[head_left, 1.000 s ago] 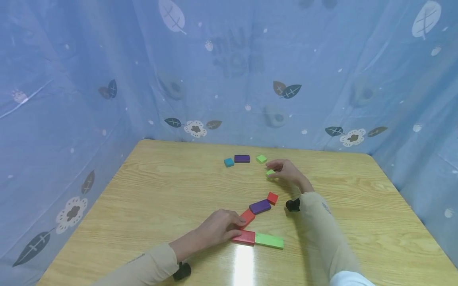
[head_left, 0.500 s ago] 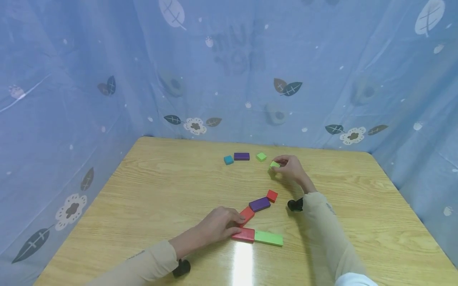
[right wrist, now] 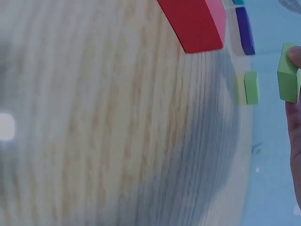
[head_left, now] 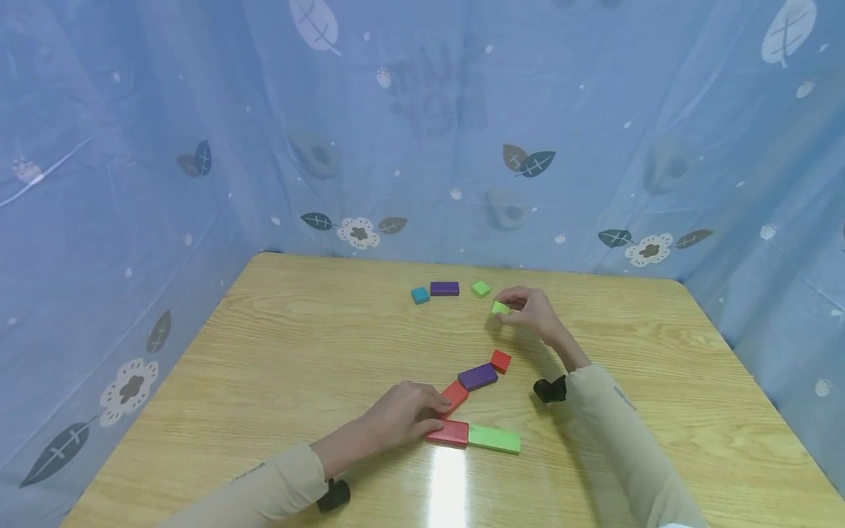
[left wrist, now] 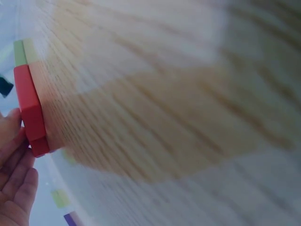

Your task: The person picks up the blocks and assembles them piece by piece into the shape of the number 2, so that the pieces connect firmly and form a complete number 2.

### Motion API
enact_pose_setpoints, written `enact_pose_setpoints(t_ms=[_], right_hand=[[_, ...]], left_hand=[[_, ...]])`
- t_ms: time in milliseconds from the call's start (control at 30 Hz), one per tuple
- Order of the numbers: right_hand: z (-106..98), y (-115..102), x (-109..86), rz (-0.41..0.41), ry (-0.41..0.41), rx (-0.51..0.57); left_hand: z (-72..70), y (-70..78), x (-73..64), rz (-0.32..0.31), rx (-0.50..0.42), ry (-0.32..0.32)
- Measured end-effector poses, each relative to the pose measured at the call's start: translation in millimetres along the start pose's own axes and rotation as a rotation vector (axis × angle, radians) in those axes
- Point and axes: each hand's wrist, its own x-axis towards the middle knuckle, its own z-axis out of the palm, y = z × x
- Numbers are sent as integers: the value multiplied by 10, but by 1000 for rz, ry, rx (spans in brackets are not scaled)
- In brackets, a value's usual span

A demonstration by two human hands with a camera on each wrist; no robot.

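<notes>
My left hand rests at the point where two red blocks meet at an angle. Its index finger lies on the upper block and its thumb on the lower one. In the left wrist view, the thumb and fingers stand at the red block's end. My right hand pinches a small green block between thumb and fingers, raised over the table. In the right wrist view, the thumb lies on that green block. A purple block and a red cube-like block continue the upper line; a long green block continues the lower.
Along the back of the wooden table lie a small blue block, a purple block and another small green block. A blue patterned curtain hangs behind and at both sides.
My right hand has taken the small green block between thumb and fingers and lifted it, first slightly back and right, then a little left. My left hand stays at the red blocks.
</notes>
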Motion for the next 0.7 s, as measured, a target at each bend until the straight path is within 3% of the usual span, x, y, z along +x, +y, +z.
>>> enact_pose_setpoints(t_ms=[700], right_hand=[[56, -3, -162, -86, -154, -101]], left_hand=[[-10, 16, -7, -3, 17, -8]])
